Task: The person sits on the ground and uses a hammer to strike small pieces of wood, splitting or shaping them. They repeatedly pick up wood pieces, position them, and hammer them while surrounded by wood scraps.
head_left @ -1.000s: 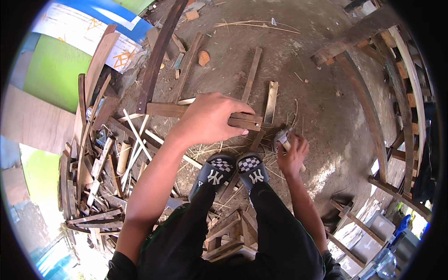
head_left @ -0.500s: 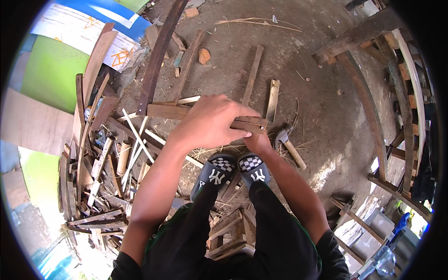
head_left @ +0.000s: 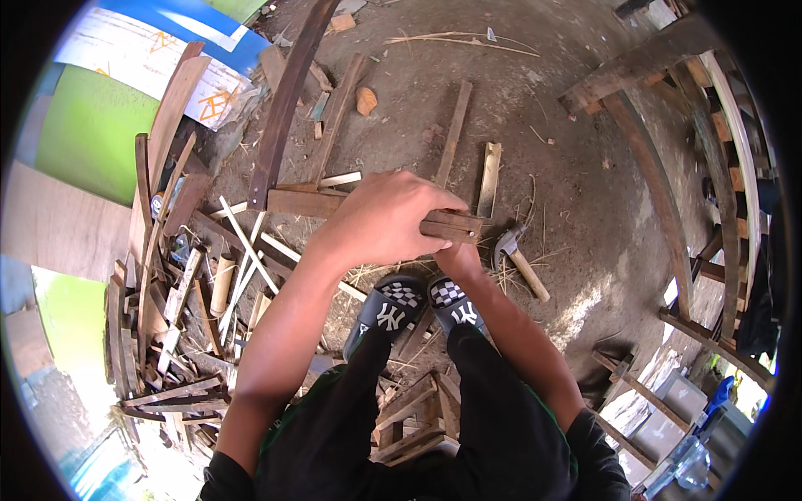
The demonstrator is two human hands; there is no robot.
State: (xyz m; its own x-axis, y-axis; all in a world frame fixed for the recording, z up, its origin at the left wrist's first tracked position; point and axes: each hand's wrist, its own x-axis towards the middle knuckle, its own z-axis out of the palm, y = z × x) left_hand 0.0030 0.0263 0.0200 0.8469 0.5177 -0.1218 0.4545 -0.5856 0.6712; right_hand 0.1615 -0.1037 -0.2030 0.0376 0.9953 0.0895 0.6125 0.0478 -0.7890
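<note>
Brown dirt [head_left: 585, 192] spreads under you, strewn with straw, with a scrap pile [head_left: 175, 313] to your left. Your wood [head_left: 453, 222] sits in front of your slippers [head_left: 396, 305], crosswise, its left end meeting the beam [head_left: 282, 125]; whether the two are fastened, you can't tell from this view. Your left hand [head_left: 376, 215] grasps it from above, fingers over the far side, thumb on the near side. Your right hand [head_left: 458, 259] is under the wood's right end; its fingers are hidden, so whether they grip anything can't be told. A nail [head_left: 471, 234] shows at that end, just beyond your left fingers.

To do this well, pinch the layers at the right end flush and square, and let the left hand carry the steadying. Mind the right fingers underneath, as a point might come through there. Avoid twisting the wood against the beam. The hammer [head_left: 525, 273] lies on the dirt to your right, near but untouched.
</note>
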